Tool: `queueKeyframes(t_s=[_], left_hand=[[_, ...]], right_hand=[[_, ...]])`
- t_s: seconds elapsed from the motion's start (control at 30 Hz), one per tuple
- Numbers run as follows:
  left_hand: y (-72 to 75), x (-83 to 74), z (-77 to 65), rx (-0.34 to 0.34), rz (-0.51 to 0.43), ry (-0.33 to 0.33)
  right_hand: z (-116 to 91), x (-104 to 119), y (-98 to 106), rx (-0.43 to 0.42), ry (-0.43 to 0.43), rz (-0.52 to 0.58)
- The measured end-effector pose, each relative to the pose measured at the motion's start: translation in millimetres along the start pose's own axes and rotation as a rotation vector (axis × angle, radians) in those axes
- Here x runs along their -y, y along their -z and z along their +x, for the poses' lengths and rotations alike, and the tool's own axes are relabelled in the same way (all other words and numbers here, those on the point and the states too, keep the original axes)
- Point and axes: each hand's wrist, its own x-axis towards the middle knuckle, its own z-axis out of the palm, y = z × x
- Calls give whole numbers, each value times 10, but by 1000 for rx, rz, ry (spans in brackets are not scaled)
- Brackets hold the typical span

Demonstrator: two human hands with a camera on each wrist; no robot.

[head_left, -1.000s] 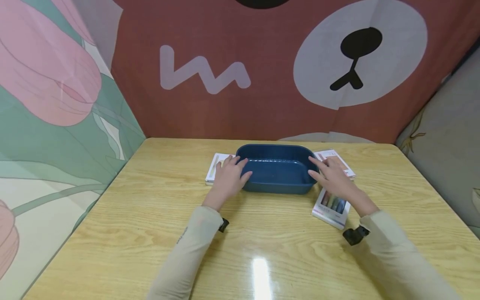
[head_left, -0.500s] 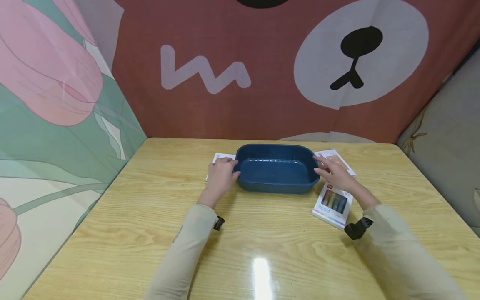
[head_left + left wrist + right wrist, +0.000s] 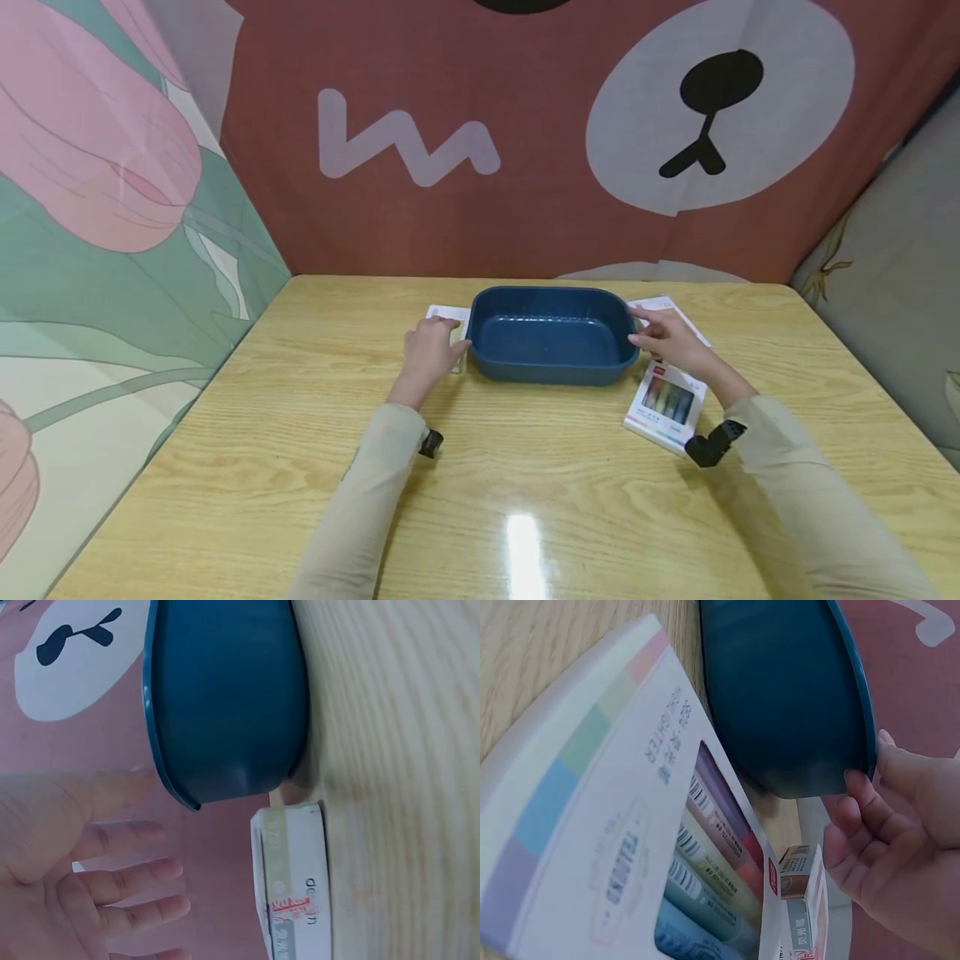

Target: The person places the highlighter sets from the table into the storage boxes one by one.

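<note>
An oblong dark blue plastic tub [image 3: 553, 375] stands at the far middle of the table. At its right end, my right hand [image 3: 670, 340] pinches the rim, thumb on the outer edge and a bent finger under it, as the right wrist view shows. My left hand [image 3: 429, 354] is by the left end, its fingers loosely extended and its thumb right at the rim. Under that hand lies a white box [image 3: 296, 881], partly hidden. A box of highlighters [image 3: 592, 847] with a clear window lies in front of my right hand.
Another white box [image 3: 688, 321] lies behind my right hand, partly covered by it. The wooden table [image 3: 337, 333] ends at a red-brown wall cloth [image 3: 540, 217] with a bear print. Floral cloth [image 3: 97, 308] hangs on the left side.
My left hand has drawn back leftward from over the tub's left rim. My right hand has shifted slightly outward and taken hold of the right rim. The tub has barely moved.
</note>
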Motion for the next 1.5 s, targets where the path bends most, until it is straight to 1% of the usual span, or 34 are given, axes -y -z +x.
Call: queueKeyframes(t_s=[0.13,0.27,0.5,0.6,0.73,0.87,1.03,1.1,1.17,1.33,1.5], left_hand=[[-26,41,18,18,-18,40],[-37,73,40,66,-45,93],[-57,119,95,164,-72,160],[-88,135,122,199,-67,179],[-116,147,157,228,-45,210],[-125,154,184,245,-38,237],[-162,186,190,272,-24,240],[-182,206,190,279,-25,243],[-197,222,192,284,-51,261],[-214,238,201,268,-103,306],[-221,215,210,246,-106,322]], right_hand=[[-4,-15,0,9,-48,66],[-7,-36,2,28,-107,145],[-11,-44,19,88,-241,396],[-12,-62,22,105,-277,468],[-10,-86,19,105,-325,533],[-12,-82,18,108,-347,556],[-5,-68,24,131,-359,562],[0,-64,27,134,-371,565],[5,-64,28,131,-384,564],[7,-47,26,122,-404,564],[8,-49,21,120,-408,566]])
